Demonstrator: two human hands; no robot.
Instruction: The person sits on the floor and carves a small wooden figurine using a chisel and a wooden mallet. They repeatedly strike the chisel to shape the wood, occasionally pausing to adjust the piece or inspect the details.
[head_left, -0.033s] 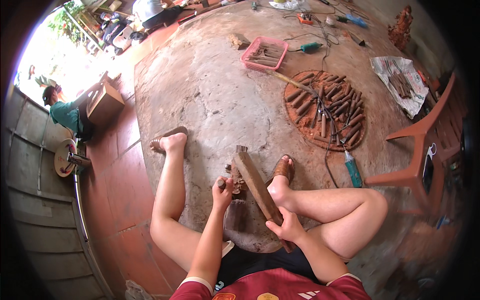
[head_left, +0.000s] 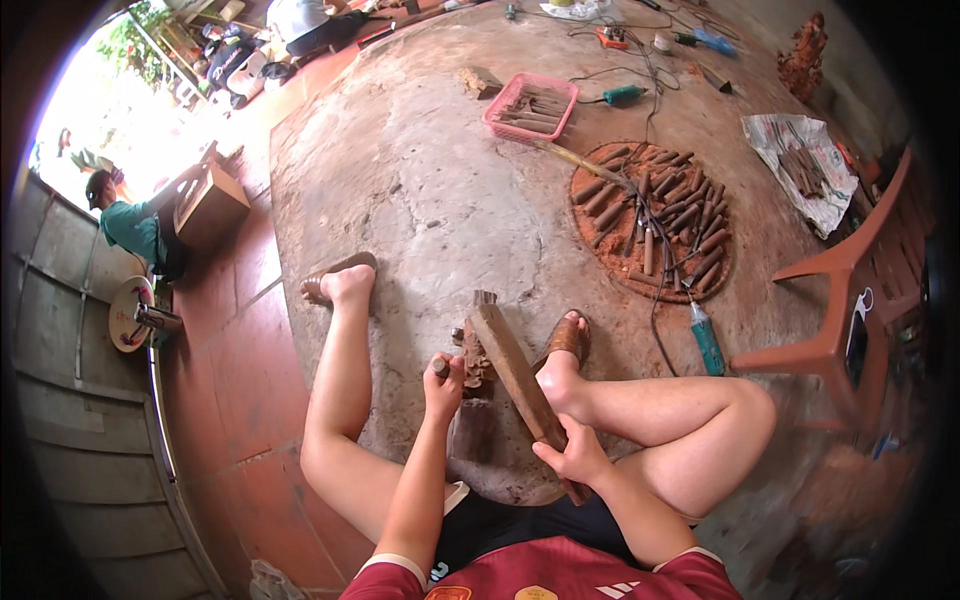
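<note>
My left hand (head_left: 444, 390) is closed around a round-handled tool, probably a chisel (head_left: 441, 368), its handle end showing above the fist. The working end is hidden. Beside that fist, a dark carved piece of wood (head_left: 478, 368) sits on the ground between my feet. A long, squared wooden club (head_left: 522, 380) is gripped near its lower end by my right hand (head_left: 574, 452). Its far end slants up to the left, overlapping the carved piece from this viewpoint; whether they touch I cannot tell. Below the carving is a dark block (head_left: 472, 430), partly in shadow.
Right of centre, a round tray (head_left: 628, 285) holds many wood-handled tools and reddish dust. A pink basket (head_left: 571, 104) with wooden pieces stands behind it. A green power tool (head_left: 706, 340), cables and a brown plastic chair (head_left: 820, 345) are at right. Another person (head_left: 135, 230) works beside a box at left.
</note>
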